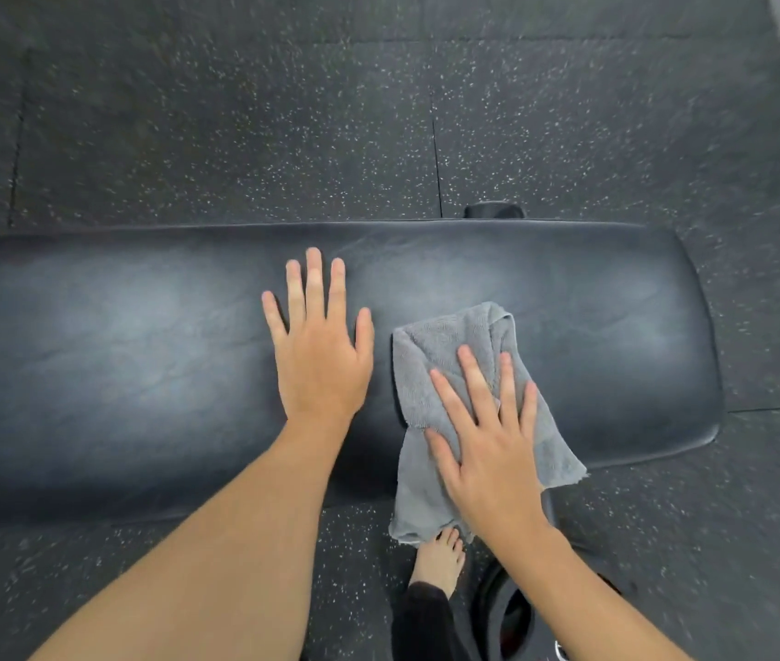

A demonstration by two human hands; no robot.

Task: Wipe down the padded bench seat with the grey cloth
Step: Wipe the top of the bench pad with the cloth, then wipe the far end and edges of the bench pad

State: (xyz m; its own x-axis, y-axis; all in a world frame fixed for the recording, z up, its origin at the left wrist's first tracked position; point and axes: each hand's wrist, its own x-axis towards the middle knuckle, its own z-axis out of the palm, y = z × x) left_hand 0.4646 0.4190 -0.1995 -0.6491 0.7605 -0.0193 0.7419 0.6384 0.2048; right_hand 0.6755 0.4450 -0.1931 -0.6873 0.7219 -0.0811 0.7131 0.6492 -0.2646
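Right hand [488,450] grip flat, fingers spread, pressing cloth [445,374] on seat [140,355], not clamped. Cloth lies right of seat centre, tail hanging off the 6 o'clock edge. Left hand [318,341] at cloth's 9 o'clock, palm flat, fingers apart, empty. Speckled floor [283,126] around; bare foot [440,560] below.

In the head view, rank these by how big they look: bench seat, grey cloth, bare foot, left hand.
1. Padded bench seat, by far the largest.
2. Grey cloth.
3. Left hand.
4. Bare foot, smallest, though it is partly hidden under the cloth and farther from the camera, so its rank is unsure.
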